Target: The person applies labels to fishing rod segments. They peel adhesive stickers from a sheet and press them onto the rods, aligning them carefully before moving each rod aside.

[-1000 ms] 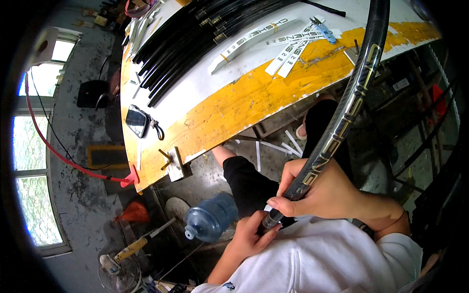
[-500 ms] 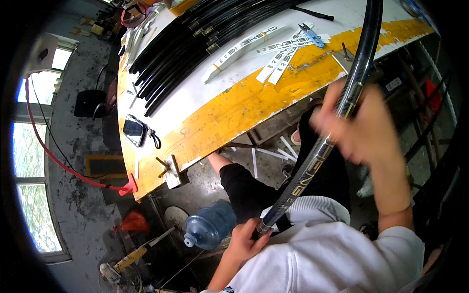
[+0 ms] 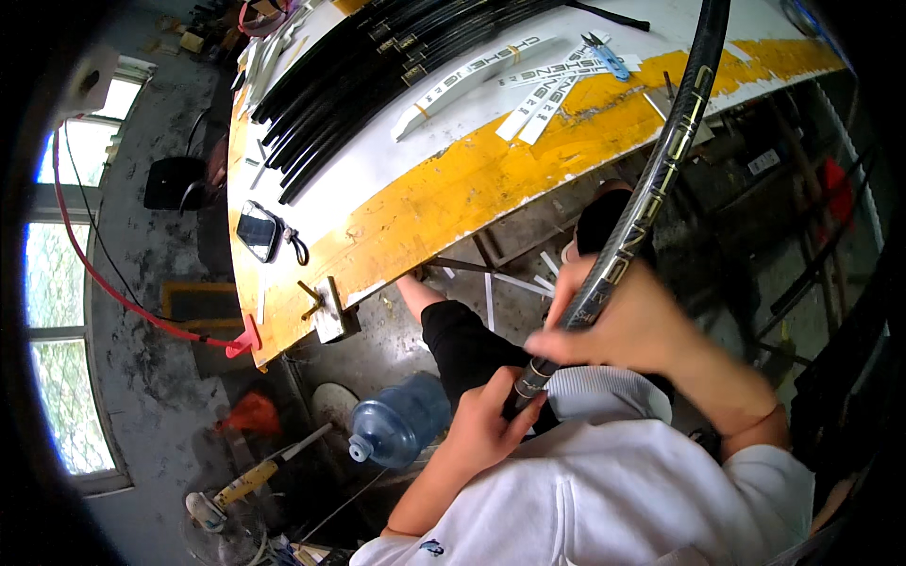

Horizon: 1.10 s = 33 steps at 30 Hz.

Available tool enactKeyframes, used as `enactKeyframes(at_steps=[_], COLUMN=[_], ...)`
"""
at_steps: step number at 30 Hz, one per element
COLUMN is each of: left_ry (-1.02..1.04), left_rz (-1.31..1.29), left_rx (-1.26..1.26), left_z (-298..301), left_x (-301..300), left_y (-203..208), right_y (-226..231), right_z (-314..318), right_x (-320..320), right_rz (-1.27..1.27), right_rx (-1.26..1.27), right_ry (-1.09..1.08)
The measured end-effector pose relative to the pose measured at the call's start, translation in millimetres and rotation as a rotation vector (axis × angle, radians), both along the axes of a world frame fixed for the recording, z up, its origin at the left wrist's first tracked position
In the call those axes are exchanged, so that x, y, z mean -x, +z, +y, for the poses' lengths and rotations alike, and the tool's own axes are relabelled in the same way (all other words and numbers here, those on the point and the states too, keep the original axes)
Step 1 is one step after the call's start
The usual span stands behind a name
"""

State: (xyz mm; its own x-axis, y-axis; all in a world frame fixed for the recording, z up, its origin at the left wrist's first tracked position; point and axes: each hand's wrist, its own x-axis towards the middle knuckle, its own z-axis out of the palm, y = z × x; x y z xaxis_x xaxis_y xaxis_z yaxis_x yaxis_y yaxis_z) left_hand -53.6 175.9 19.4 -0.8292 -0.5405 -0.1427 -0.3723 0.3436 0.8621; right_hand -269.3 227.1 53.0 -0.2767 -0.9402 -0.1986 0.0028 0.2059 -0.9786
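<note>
A long glossy black pole [image 3: 651, 193] with gold lettering slants from the upper right down to my lap. My left hand [image 3: 489, 420] wraps round its lower end, near a thin ring. Just above it, my right hand [image 3: 628, 325] grips the pole, thumb pressed along the shaft and slightly blurred. The pole's upper end runs past the top of the view. Beyond it on the table [image 3: 415, 231] lie loose white printed strips [image 3: 540, 106], a banded bundle of white strips [image 3: 462, 87] and blue-handled snips [image 3: 606, 58].
Many black poles [image 3: 326, 123] lie side by side on the table's far left. A phone [image 3: 257, 231] and a metal clamp [image 3: 327, 311] sit near the left edge. A blue water bottle [image 3: 401, 420] and a fan [image 3: 222, 533] stand below; a red hose [image 3: 85, 255] hangs at left.
My right hand has slid down the pole, close to my left hand. The gold lettering now shows above it. My left hand and the pole's lower end have risen slightly.
</note>
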Motion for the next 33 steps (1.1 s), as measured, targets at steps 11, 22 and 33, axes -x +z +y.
enactKeyframes(at_steps=[11,22,33], left_ry=[-0.059,-0.679,-0.771], left_rz=[0.022,0.003,0.102], left_rx=[0.177,0.120,0.061], left_z=[-4.9,38.4,46.6], left_x=[33.7,116.6,171.4], left_y=[3.9,-3.1,-1.3], right_y=[8.2,4.6,-113.0], right_z=[21.6,155.2,293.3], right_x=[42.9,78.3,200.5], right_rz=[0.092,0.265,0.509], right_rx=[0.032,0.134,-0.557], right_ry=[-0.233,-0.986,-1.390])
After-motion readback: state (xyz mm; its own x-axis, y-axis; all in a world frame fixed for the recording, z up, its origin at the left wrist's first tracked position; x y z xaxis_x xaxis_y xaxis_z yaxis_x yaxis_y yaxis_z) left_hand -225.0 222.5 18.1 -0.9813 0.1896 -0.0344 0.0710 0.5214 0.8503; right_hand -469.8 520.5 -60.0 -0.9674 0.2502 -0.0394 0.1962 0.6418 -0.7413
